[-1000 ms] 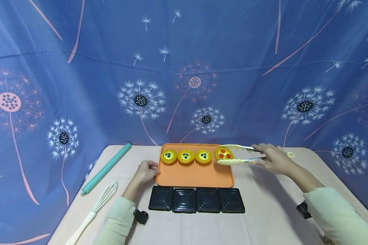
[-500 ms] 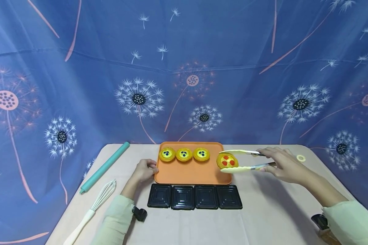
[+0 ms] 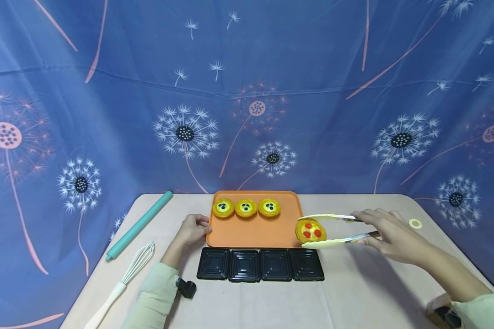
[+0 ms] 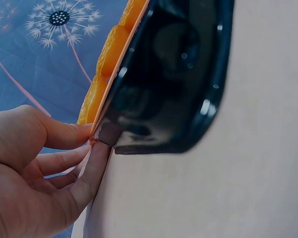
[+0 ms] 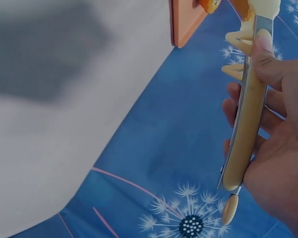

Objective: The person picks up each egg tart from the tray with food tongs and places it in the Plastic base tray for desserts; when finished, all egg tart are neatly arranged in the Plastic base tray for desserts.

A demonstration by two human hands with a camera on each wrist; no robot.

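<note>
My right hand (image 3: 395, 237) grips a pair of tongs (image 5: 251, 114) with cream tips and metal arms. Between the tips sits an egg tart with red dots (image 3: 311, 231), held up over the front right corner of the orange tray (image 3: 251, 233). My left hand (image 3: 192, 229) pinches the tray's left edge, thumb and fingers meeting at the rim in the left wrist view. Three tarts with dark blue dots, among them the middle tart (image 3: 245, 208), stand in a row along the tray's back. Four-sided black plastic trays, one being the rightmost black tray (image 3: 306, 264), line up just in front.
A teal rolling pin (image 3: 140, 226) and a white whisk (image 3: 125, 278) lie at the left of the table. A small cream ring (image 3: 415, 224) is at the right. Blue dandelion-print cloth (image 3: 247, 91) hangs behind the table.
The red-dotted tart, in the tongs, has come off the back right of the orange tray and moved forward and slightly right with my right hand. My left hand stays at the tray edge.
</note>
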